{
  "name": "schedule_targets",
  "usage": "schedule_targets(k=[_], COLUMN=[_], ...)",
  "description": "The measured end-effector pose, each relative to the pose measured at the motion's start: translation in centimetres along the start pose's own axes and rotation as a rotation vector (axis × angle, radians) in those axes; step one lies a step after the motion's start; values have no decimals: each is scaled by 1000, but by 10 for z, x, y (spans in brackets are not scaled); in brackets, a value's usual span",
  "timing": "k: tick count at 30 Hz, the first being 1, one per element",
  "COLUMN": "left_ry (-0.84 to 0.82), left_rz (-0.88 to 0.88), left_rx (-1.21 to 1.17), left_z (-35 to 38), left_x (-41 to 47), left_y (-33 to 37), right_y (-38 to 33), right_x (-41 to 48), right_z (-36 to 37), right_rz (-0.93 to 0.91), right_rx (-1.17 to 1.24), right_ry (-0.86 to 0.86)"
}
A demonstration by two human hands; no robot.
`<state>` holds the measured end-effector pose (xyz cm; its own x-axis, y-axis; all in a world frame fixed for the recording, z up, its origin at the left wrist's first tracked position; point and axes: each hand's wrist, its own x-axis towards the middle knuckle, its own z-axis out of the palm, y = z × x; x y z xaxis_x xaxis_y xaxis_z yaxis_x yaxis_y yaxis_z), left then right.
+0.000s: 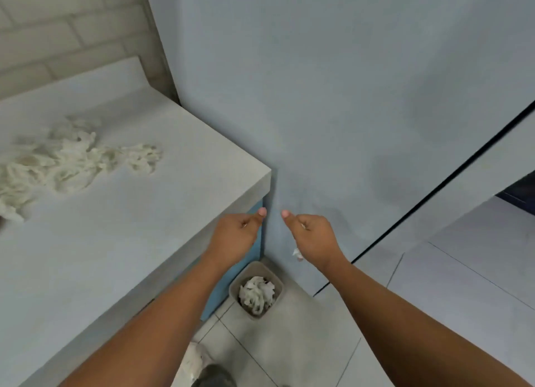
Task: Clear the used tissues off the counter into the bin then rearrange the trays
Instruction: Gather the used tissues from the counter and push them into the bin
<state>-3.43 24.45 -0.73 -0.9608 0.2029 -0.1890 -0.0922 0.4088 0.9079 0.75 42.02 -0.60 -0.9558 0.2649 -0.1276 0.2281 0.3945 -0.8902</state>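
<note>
Both hands are held out past the corner of the tabletop [150, 213], above the bin [233, 288] that stands on the floor tiles against the blue cabinet side. The left hand [236, 236] has its fingers curled under and its thumb stuck forward. Its palm faces away, so I cannot tell whether it holds anything. The right hand [314, 236] is curled the same way, and a scrap of tissue [297, 253] peeks out at its lower edge, apparently pinched in the fist. The bin already holds a wad of tissues [257, 294]. A large loose pile of tissues [58, 161] lies on the tabletop well to the left, so I judge the clearing step to be partway done, at the moment of dropping a load. Next, the scrap needs letting go squarely over the bin's small mouth. Then comes a reach back left to gather the pile, which looks light and straggly and may shed bits. No trays are in view.
</note>
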Motion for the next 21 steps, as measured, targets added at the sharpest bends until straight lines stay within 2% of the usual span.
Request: schedule_targets(k=[7, 10, 15, 21], left_ry=[-80, -118, -143, -191], left_rz=[-134, -246, -337, -487], left_rx=[119, 161, 261, 298], left_z=[59, 72, 91, 123], left_x=[-4, 0, 18, 47], left_y=[-71, -107, -175, -271], right_y=[86, 118, 168, 250], right_x=[-8, -3, 11, 21], right_z=[7, 23, 53, 96], right_rz=[203, 247, 284, 355], right_rx=[-53, -121, -199, -313], right_ry=[-31, -39, -16, -68])
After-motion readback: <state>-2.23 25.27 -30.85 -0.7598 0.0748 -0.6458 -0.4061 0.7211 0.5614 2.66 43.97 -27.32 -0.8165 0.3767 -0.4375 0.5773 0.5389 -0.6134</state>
